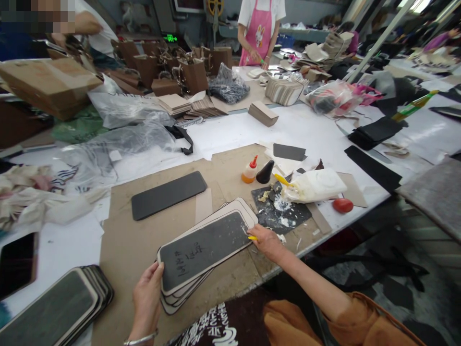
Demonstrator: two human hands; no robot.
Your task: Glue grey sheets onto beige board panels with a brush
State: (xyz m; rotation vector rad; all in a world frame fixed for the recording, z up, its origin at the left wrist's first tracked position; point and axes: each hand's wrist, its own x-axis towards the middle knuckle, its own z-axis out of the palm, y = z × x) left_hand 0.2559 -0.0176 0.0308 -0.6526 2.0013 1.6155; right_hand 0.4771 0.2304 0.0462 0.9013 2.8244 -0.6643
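A dark, rounded rectangular panel (205, 247) with a pale rim and handwriting lies on a fanned stack of similar pale pieces (182, 298). At its lower left corner, my left hand (149, 283) pinches the edge between thumb and fingers. My right hand (268, 242) is closed at the right end, holding a small yellow tool (252, 238), most of it hidden by the fingers. Beyond the stack lies a plain dark panel (169, 194). Right of it, a white-smeared dark sheet (283, 211) carries white paste, near a white container (315, 185) with a yellow stick.
Brown cardboard (122, 240) covers the worktop. A red-tipped glue bottle (249, 171), a black cone (265, 172) and a red oval object (342, 205) stand or lie to the right. More panels (54, 307) are stacked at lower left. Across the table is a person in a pink apron (260, 31).
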